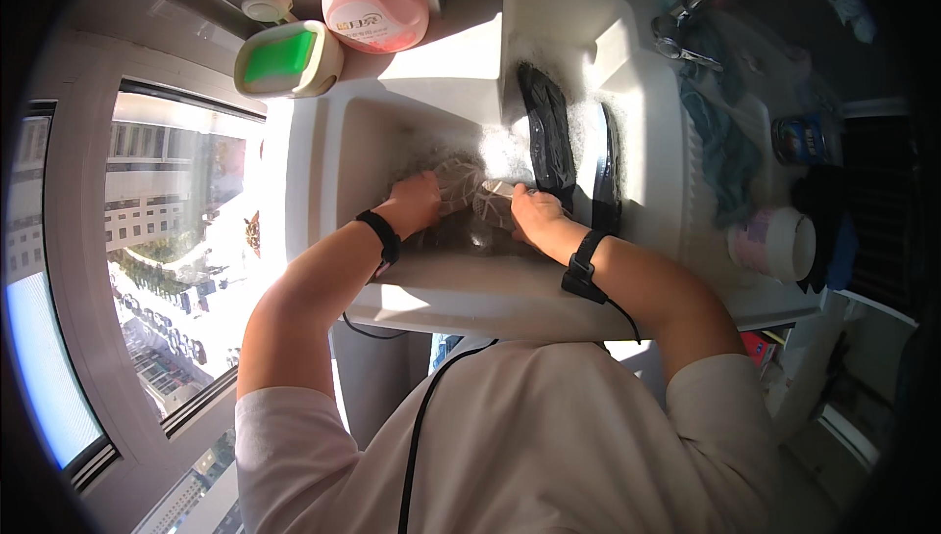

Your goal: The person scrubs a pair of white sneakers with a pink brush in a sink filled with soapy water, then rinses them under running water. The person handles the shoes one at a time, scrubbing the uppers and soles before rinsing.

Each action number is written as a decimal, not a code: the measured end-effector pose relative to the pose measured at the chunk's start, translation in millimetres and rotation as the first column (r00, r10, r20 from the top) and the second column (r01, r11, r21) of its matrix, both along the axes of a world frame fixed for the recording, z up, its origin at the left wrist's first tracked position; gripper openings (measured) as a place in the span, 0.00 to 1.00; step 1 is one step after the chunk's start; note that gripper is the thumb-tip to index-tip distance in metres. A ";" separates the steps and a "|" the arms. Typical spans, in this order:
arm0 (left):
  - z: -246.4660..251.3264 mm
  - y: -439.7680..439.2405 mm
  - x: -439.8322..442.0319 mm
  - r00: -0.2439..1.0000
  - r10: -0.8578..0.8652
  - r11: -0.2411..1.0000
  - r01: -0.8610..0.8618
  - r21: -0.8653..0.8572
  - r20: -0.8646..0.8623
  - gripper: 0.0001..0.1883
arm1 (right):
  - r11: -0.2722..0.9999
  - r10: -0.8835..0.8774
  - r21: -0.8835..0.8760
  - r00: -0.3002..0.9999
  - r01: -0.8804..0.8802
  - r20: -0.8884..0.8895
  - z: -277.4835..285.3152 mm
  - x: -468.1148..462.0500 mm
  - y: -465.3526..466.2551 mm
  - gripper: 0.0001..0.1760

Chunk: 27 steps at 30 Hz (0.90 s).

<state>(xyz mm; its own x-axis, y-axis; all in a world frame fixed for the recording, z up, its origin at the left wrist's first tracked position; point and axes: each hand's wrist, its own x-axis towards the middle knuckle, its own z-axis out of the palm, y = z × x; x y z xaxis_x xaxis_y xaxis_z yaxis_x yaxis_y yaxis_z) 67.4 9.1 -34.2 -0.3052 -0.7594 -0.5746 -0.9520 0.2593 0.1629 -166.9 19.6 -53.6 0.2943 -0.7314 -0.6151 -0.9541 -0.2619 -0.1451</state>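
Observation:
Low in the white sink basin (367, 137), my left hand (416, 200) grips a greyish shoe (457, 184) with a pale line pattern. My right hand (540, 216) is closed on a second greyish shoe (494, 207), whose end meets the first one. Both shoes lie over dark, wet-looking shade at the basin's bottom, and my fingers hide parts of them. Just beyond my right hand, a black shoe (548, 129) leans lengthwise amid suds. Another dark shoe (606, 166) stands beside it, along the basin's right wall.
A pink pump bottle (375, 4) and a holder with a green sponge (279, 56) stand at back left. The faucet (673, 37) is at back right. A teal cloth (724, 151) and a white tub (775, 243) lie on the ribbed ledge (698, 240). Cables hang near both wrists.

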 end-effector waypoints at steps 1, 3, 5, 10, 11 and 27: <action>-15.5 1.1 0.6 0.999 -0.031 1.000 0.031 -0.003 0.008 0.27 | 0.998 0.057 0.011 0.998 -0.057 0.015 -20.7 -3.5 4.8 0.26; -42.1 7.8 3.2 0.999 -0.040 0.996 0.039 -0.078 -0.006 0.24 | 0.982 0.152 -0.116 0.988 -0.149 0.013 -55.2 -18.4 3.8 0.27; -63.7 6.6 3.6 1.000 -0.027 0.995 0.028 -0.095 0.004 0.22 | 0.944 0.214 -0.241 0.975 -0.223 -0.064 -80.2 -15.7 10.4 0.20; -90.4 4.9 0.8 0.997 -0.021 0.999 0.023 -0.029 0.069 0.17 | 0.942 0.278 -0.123 0.932 -0.311 -0.231 -99.6 -7.3 9.4 0.17; -92.8 4.8 -0.7 0.993 -0.083 0.997 0.083 0.010 0.081 0.16 | 0.920 0.379 0.003 0.889 -0.392 -0.257 -100.1 -6.0 6.0 0.23; 13.3 -17.4 -6.2 0.992 0.123 0.990 -0.124 0.066 0.023 0.34 | 0.999 0.045 -0.014 0.998 -0.045 0.035 20.8 -20.1 -13.4 0.22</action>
<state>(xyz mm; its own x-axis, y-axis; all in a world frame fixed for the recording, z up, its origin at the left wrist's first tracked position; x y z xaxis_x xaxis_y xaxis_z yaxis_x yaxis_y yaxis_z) 61.2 -8.3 -20.9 -0.2004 -0.7499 -0.6305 -0.9790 0.1289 0.1578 -187.1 6.2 -32.8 0.3482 -0.7252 -0.5940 -0.9358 -0.3065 -0.1744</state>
